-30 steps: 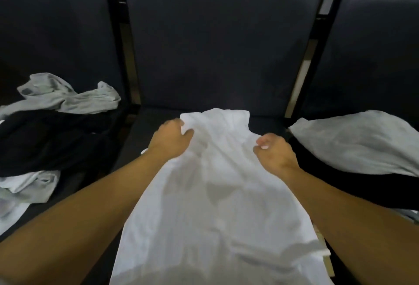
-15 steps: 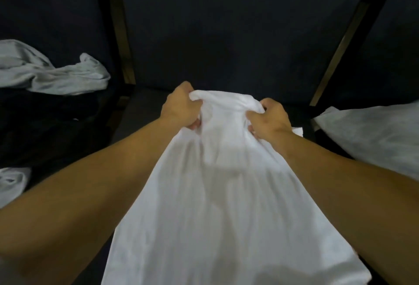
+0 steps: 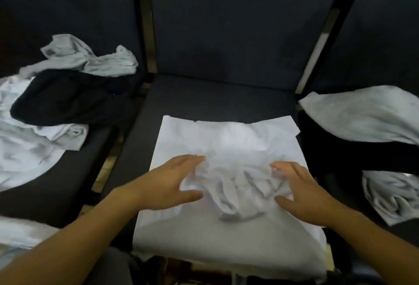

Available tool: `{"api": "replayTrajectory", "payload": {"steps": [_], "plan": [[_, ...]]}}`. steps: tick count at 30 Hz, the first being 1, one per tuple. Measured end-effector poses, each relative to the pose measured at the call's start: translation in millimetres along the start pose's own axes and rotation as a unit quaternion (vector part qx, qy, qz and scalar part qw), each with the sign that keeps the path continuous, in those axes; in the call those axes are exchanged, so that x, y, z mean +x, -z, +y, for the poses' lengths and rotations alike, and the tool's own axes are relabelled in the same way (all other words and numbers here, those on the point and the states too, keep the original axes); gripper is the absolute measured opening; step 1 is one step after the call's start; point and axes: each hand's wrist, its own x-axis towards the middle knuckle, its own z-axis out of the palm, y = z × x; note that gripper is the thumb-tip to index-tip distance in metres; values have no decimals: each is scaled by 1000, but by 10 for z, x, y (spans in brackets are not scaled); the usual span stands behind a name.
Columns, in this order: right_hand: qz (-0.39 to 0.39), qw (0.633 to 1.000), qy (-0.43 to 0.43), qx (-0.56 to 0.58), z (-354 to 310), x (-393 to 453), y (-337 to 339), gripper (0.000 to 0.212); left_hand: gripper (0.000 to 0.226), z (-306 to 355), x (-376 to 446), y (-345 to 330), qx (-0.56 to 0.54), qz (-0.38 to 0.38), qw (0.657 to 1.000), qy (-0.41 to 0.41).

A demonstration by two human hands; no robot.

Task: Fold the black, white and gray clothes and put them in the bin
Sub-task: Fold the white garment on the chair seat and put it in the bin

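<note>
A white shirt [image 3: 229, 139] lies spread flat on the middle dark seat, with a bunched, wrinkled fold near its centre. My left hand [image 3: 167, 182] rests on the shirt's left part, fingers straight and spread, touching the bunched cloth. My right hand [image 3: 301, 191] lies flat on the right part, fingers spread beside the same wrinkles. Neither hand grips the fabric. No bin is in view.
On the left seat lies a heap of clothes: a gray garment [image 3: 90, 58], a black one [image 3: 61, 101] and white ones [image 3: 25, 148]. On the right seat lie a gray garment [image 3: 362, 114] over a black one [image 3: 331, 148], and another gray piece [image 3: 390, 194]. Dark seat backs [image 3: 226, 24] rise behind.
Both hands let go of the shirt's top edge, which they held raised and bunched. The shirt now lies flat on the seat and the hands rest open on its middle.
</note>
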Motion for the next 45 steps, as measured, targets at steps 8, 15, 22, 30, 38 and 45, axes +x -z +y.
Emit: {"api": "replayTrajectory", "payload": {"steps": [8, 15, 22, 30, 38, 45], "plan": [[75, 993, -13, -92, -16, 556, -23, 60, 113, -377, 521, -26, 186, 20, 981, 41], [105, 988, -85, 79, -262, 1004, 165, 29, 50, 5, 757, 82, 145, 109, 983, -41], [222, 948, -53, 224, -277, 799, 302, 44, 6, 294, 595, -63, 57, 132, 989, 21], [151, 964, -172, 136, -91, 101, 213, 42, 22, 349, -83, -85, 53, 60, 985, 150], [115, 960, -213, 138, -267, 240, 73, 30, 58, 433, -19, -183, -86, 101, 967, 218], [100, 970, -189, 112, -431, 365, 59, 33, 55, 377, 125, -177, -129, 81, 953, 263]]}}
